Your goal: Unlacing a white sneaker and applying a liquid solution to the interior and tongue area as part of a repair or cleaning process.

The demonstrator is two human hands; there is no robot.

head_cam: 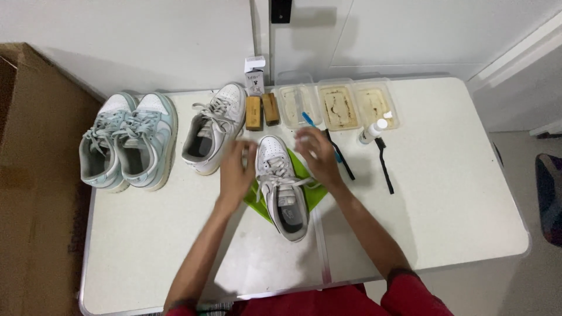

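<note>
White sneaker (282, 190) lies between both hands — left hand (236, 169), right hand (316, 157); grip unclear.

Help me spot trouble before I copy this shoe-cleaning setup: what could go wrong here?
The small white bottle lies close to the right hand; a sweep of that arm might roll it. The white sneaker rests on a green cloth that could slide when pushed by the left hand. The open trays sit at the back edge, so reaching over the brushes might tip them.
</note>
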